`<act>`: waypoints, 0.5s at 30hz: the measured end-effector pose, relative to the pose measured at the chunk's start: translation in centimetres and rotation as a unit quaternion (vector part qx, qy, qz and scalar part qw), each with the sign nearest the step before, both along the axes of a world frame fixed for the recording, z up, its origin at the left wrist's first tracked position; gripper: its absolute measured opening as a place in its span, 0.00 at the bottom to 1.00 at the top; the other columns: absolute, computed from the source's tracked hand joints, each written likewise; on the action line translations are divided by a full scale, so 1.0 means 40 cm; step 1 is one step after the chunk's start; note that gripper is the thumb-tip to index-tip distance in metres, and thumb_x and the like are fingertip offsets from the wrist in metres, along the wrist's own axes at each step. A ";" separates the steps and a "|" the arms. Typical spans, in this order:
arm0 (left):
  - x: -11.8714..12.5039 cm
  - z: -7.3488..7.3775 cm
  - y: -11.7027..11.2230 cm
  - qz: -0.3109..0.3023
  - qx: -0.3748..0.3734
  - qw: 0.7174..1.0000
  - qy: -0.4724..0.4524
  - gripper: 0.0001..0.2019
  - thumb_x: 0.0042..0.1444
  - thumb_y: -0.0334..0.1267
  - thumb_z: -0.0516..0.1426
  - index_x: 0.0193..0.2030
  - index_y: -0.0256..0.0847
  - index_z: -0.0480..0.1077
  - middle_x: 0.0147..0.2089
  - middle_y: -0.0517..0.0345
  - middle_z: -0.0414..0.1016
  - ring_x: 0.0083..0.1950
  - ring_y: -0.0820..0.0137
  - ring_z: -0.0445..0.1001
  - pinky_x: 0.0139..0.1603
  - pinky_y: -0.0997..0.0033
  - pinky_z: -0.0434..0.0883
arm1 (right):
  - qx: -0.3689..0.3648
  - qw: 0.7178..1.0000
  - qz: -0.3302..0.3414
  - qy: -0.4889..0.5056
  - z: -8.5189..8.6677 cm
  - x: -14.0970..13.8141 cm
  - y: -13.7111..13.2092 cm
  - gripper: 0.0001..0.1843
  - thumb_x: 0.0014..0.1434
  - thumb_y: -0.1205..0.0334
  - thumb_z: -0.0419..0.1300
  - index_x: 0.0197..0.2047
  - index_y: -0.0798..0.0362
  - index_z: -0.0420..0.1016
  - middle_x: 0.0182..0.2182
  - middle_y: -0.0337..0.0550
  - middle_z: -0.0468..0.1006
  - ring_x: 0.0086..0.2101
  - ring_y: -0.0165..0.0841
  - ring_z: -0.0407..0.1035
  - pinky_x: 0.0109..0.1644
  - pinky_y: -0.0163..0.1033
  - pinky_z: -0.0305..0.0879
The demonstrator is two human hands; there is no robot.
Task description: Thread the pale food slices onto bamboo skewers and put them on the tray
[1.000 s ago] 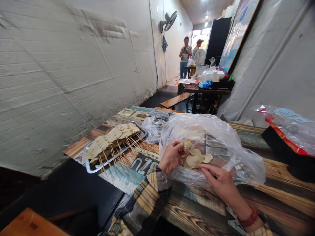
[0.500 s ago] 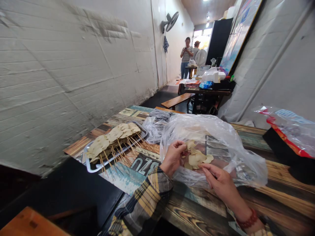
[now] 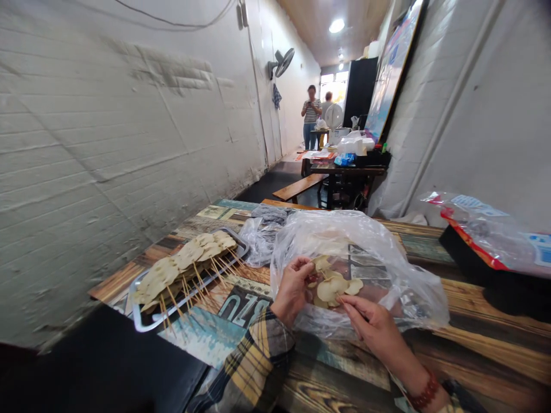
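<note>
Thin, pale round slices that look like potato slices [image 3: 332,288] lie in the opening of a clear plastic bag [image 3: 424,295] on the table. My left hand [image 3: 293,289] is closed at their left side, its fingertips pinching the edge of a potato slice [image 3: 321,263]. Opposite it, my right hand [image 3: 373,322] is closed in a pinch on what looks like a thin wooden skewer, mostly hidden by the fingers, at the slices' lower edge. To the left, a metal tray [image 3: 140,322] bears a pile of skewered slices [image 3: 181,267], sticks pointing toward me.
Behind the tray lie a small clear bag [image 3: 260,241] and a grey bundle [image 3: 272,214]. At right stands a black box [image 3: 469,252] with red-edged plastic packaging [image 3: 495,226]. Farther off are a bench [image 3: 299,186], a cluttered table [image 3: 348,170] and two people.
The view has shifted, so the table things appear farther left and slightly lower. Both hands keep nearly the same places at the slices, with little visible change in grip.
</note>
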State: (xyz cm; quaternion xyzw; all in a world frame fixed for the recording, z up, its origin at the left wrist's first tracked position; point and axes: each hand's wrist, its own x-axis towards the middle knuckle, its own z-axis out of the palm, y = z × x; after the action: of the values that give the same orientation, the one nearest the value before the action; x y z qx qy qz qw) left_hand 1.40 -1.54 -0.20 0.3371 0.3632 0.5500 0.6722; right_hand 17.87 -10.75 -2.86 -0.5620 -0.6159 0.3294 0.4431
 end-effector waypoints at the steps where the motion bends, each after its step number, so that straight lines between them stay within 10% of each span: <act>1: 0.000 0.000 0.001 0.001 0.003 1.000 0.001 0.15 0.36 0.37 0.68 0.27 0.37 0.67 0.24 0.65 0.67 0.23 0.79 0.66 0.25 0.78 0.60 | 0.001 1.000 0.000 -0.002 -0.002 0.000 0.001 0.22 0.62 0.48 0.53 0.41 0.53 0.82 0.14 0.37 0.70 0.18 0.32 0.66 0.23 0.34 0.62; 15: 0.005 -0.005 -0.002 -0.016 0.024 0.997 0.065 0.15 0.38 0.40 0.68 0.27 0.37 0.68 0.24 0.64 0.69 0.23 0.78 0.67 0.25 0.78 0.59 | -0.024 1.000 0.009 0.007 0.026 -0.004 -0.001 0.20 0.61 0.48 0.52 0.35 0.54 0.77 0.13 0.34 0.67 0.17 0.30 0.61 0.24 0.35 0.57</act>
State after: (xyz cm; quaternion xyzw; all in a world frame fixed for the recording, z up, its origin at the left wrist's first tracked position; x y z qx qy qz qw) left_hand 1.58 -1.63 -0.39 0.3941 0.3875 0.5244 0.6477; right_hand 17.71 -10.81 -1.82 -0.5646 -0.6095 0.3518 0.4312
